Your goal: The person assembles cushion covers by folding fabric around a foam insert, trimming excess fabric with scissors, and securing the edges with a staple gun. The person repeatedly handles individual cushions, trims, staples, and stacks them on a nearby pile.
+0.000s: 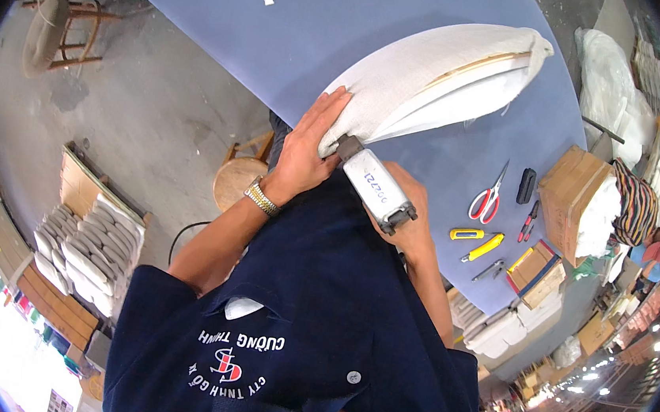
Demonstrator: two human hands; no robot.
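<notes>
A curved piece covered in pale fabric [414, 71], looking like an upholstered chair back, lies across the blue worktable, its white inner side and a strip of bare wood showing. My left hand [312, 145] grips its near end, fingers laid together along the cloth; the thumb is mostly hidden. In my right hand [413, 210] is a staple gun [378, 185] with a white body and dark ends. Its dark nose meets the near end of the piece, close beside my left hand. The right fingers are largely hidden behind the tool.
On the blue table [206, 3], to the right, lie scissors [487, 201], a black block-shaped item [526, 186], yellow cutters [485, 247] and a small open box [535, 267]. A cardboard box [573, 199] stands at the right edge. A wooden stool [238, 183] is left of the table.
</notes>
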